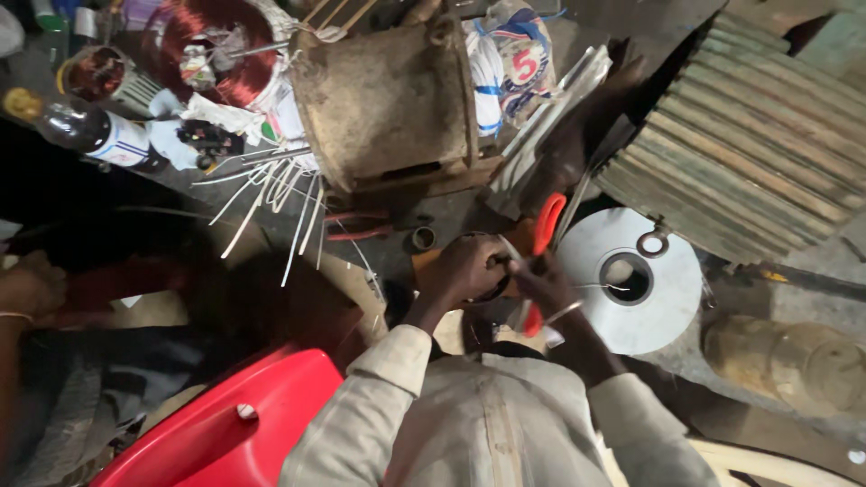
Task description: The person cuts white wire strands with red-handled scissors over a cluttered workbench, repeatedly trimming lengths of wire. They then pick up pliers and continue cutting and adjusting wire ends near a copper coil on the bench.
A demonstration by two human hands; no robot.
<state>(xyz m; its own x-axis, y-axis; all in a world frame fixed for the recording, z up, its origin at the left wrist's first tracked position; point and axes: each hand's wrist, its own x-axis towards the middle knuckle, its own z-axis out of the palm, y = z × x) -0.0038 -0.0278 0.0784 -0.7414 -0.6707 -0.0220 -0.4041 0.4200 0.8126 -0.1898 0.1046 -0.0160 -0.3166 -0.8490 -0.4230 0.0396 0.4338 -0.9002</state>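
Note:
My left hand (467,268) is curled over a small dark round part (494,287) held in front of my chest. My right hand (547,287) grips orange-handled scissors (548,221), whose blades point toward the left hand. A thin pale strip (511,250) runs between the two hands at the scissors. Both forearms are in beige sleeves. What lies under the fingers is hidden.
A white flat roll with a centre hole (663,298) lies just right of my hands. Behind stand a rusty motor housing (388,99), a copper wire coil (212,45), loose white strips (271,198) and a ribbed metal casing (749,144). A red plastic seat (225,424) and another person's hand (29,287) are at left.

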